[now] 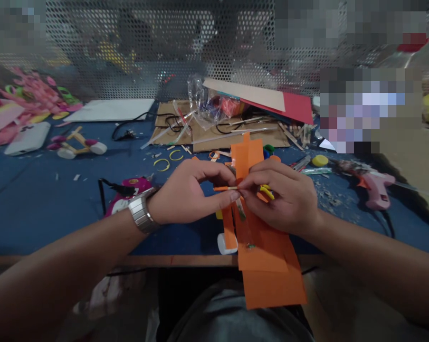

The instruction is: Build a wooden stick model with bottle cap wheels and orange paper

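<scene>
My left hand (195, 192), with a metal watch on its wrist, pinches a thin pale stick (232, 188) between thumb and fingers. A narrow strip of orange paper covers the stick's left end. At its other end my right hand (289, 194) also grips it with the fingertips. Beneath both hands lie orange paper sheets (264, 256), which reach over the table's front edge. A small knife-like tool (241, 211) rests on that paper, partly hidden. Beside the sheets a white cylinder (227, 243) lies near an orange strip (229, 228).
A pink glue gun (376, 185) lies at right, near a yellow cap (320, 160). At left are a magenta device (123, 192) with a black cord and a small wheeled stick model (79, 145). Cardboard (207, 137) with plastic bags and sticks fills the back, before a perforated metal screen (164, 42).
</scene>
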`<state>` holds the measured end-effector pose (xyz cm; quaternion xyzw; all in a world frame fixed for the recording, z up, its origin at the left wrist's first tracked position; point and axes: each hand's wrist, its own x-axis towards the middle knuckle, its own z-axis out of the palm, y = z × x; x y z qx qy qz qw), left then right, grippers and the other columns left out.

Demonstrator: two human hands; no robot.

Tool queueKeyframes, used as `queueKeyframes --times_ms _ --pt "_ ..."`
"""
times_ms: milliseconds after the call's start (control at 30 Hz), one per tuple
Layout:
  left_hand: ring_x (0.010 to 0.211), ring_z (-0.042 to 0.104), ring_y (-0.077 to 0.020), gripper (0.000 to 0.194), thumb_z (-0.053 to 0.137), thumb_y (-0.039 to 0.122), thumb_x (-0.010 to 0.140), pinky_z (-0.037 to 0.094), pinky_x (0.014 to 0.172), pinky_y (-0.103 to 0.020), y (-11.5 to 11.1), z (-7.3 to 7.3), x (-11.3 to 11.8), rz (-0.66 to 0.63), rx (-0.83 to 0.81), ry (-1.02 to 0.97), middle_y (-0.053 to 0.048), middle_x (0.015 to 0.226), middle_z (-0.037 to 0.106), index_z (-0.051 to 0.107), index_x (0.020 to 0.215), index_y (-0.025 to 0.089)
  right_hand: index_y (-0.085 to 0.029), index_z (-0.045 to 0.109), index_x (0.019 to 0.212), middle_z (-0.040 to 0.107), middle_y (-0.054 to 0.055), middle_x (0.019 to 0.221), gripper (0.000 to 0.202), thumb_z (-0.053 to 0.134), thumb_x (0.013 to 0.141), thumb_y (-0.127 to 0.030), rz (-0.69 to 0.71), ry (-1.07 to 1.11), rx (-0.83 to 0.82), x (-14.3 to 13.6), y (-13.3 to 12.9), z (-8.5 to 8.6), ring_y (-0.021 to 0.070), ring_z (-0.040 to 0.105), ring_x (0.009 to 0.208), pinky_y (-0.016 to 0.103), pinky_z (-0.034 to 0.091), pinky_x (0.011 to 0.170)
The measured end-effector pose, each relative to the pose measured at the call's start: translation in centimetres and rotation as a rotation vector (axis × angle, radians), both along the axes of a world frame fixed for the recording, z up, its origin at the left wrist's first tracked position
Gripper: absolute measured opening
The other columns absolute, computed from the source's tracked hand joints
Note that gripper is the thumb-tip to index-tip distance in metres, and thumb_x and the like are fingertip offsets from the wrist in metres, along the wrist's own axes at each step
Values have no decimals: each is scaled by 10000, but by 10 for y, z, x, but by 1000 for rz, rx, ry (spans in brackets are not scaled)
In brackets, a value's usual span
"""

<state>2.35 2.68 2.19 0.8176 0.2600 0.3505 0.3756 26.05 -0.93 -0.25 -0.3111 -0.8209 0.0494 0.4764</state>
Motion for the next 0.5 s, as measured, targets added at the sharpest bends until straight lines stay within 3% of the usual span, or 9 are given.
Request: queueKeyframes --times_ms 500 --pt "810 811 -168 114 852 121 819 686 808 -245 2 -2 2 -22 -134 -75 -39 912 865 821 918 170 -258 743 1037 817 35 985 133 756 1009 -129 -14 -40 29 2 2 -4 172 746 782 309 620 702"
